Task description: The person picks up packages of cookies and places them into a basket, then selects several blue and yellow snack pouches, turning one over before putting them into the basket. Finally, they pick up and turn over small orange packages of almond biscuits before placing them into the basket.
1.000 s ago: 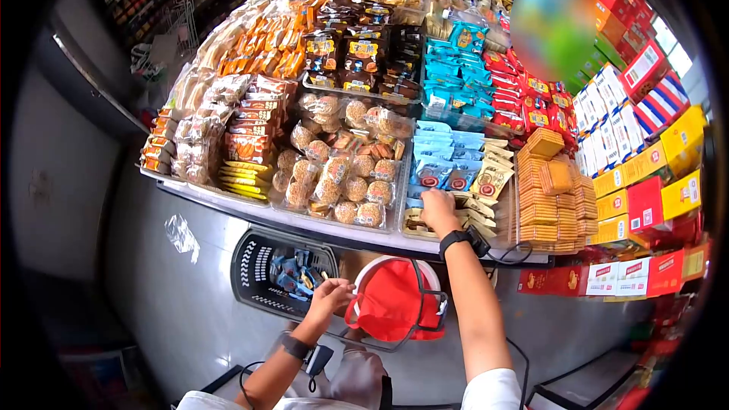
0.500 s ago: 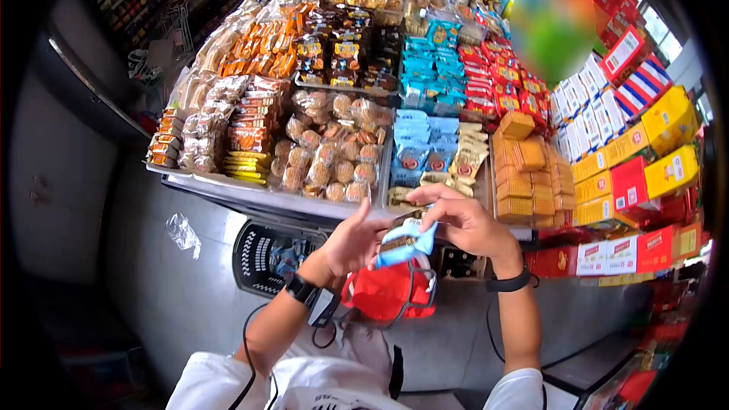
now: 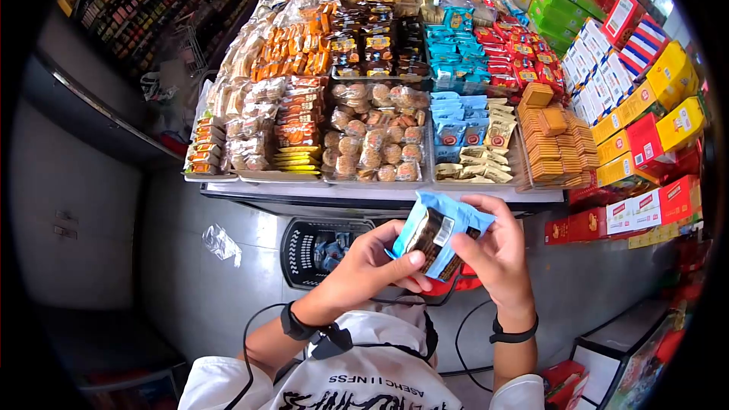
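A light-blue snack packet [image 3: 429, 258] is between my two hands, above the floor in front of the display. Its dark printed panel and white barcode label face up. My left hand [image 3: 376, 262] is closed on the packet's left side, thumb along its lower edge. On the other side, my right hand [image 3: 497, 258] grips it with the thumb pressed on the front. Similar blue packets [image 3: 459, 125] lie in a display tray just beyond, beside cream-coloured packets [image 3: 486, 163].
A black basket [image 3: 292, 258] with blue packets inside stands on the floor under the display's front edge [image 3: 304, 196]. Part of something red [image 3: 467, 282] shows below my hands. Bagged round cookies [image 3: 372, 144], stacked crackers [image 3: 550, 144] and boxes [image 3: 638, 209] surround the display. Crumpled clear plastic [image 3: 220, 243] lies on the floor.
The packet has been raised closer to me and turned so its barcode side shows. My right hand has shifted to its right side. The view has swung left.
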A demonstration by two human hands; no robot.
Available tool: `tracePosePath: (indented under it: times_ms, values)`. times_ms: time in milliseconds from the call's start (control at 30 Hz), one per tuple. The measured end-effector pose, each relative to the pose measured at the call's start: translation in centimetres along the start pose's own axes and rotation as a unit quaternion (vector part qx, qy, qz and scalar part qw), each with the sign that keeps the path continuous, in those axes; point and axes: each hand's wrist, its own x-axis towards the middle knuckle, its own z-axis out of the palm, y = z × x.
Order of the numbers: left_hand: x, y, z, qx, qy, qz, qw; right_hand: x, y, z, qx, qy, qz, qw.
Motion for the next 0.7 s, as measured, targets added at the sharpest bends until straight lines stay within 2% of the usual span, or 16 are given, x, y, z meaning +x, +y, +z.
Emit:
tracePosePath:
  times_ms: [67, 100, 133, 200, 267, 300, 333, 400, 467, 533, 700]
  values:
    - [-1.1, 0.9, -1.6, 0.017, -0.001, 0.015, 1.0, 0.5, 0.0, 2.4, 0.022, 0.022, -0.027, 0.999]
    - [-1.5, 1.2, -2.8, 0.033, 0.01, 0.056, 0.998, 0.6, 0.0, 3.1, 0.022, 0.019, -0.03, 0.999]
    - [-1.9, 1.4, -3.9, 0.047, 0.021, 0.098, 0.994, 0.5, 0.0, 3.7, 0.01, -0.006, -0.004, 1.0]
    - [-2.7, 2.5, -5.5, 0.048, 0.092, 0.112, 0.988, 0.6, 0.3, 5.3, -0.007, -0.038, 0.017, 0.999]
    - [-3.6, 3.7, -6.7, 0.072, 0.119, 0.117, 0.983, 0.4, 0.9, 7.6, 0.067, -0.064, 0.034, 0.995]
    - [-3.9, 4.1, -7.0, 0.081, 0.113, 0.14, 0.98, 0.3, 0.9, 8.3, 0.082, -0.085, 0.065, 0.991]
    - [-3.9, 4.0, -7.3, 0.084, 0.113, 0.179, 0.974, 0.2, 1.1, 9.0, 0.081, -0.092, 0.057, 0.991]
    - [-4.4, 4.4, -7.7, 0.082, 0.108, 0.203, 0.97, 0.4, 1.0, 10.0, 0.076, -0.098, 0.051, 0.991]
    - [-5.0, 4.8, -8.3, 0.098, 0.115, 0.218, 0.964, 0.5, 1.3, 10.6, 0.078, -0.106, 0.052, 0.99]
    - [-5.3, 5.3, -8.7, 0.116, 0.135, 0.183, 0.967, 0.9, 1.6, 10.9, 0.086, -0.1, 0.045, 0.99]
    - [-5.6, 5.9, -9.7, 0.138, 0.127, 0.171, 0.967, 1.5, 1.6, 11.1, 0.068, -0.103, 0.021, 0.992]
